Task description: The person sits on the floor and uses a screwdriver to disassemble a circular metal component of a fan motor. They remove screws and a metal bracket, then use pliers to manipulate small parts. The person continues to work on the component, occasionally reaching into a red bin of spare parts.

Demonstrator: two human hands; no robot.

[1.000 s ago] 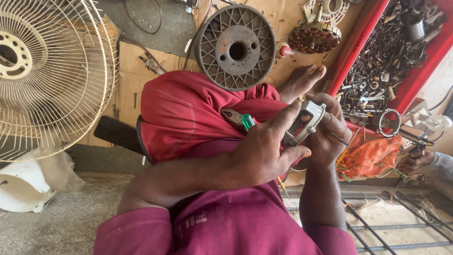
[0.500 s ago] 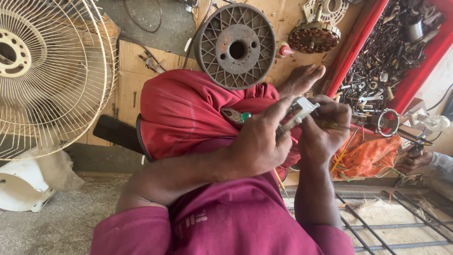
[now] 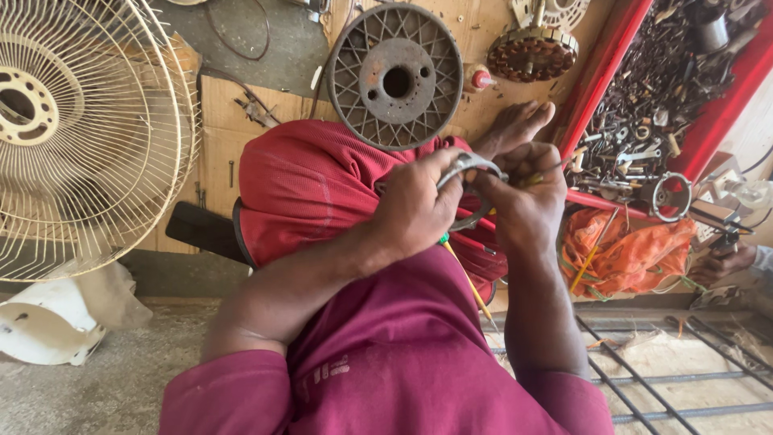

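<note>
Two hands meet over the raised knee in red cloth point(image 3: 310, 189), fingers point(image 3: 441, 173) of the left hand point(image 3: 415, 213) curled shut round a small grey metal ring-shaped part point(image 3: 469, 165). Against that part, the right hand point(image 3: 527, 205) pinches a thin yellow-handled tool point(image 3: 538, 178). Beyond lie a round grey spoked metal wheel point(image 3: 394, 76), a cream wire fan guard point(image 3: 88, 133), a red tray of metal scrap point(image 3: 660, 89) and an orange sack point(image 3: 624, 250).
</note>
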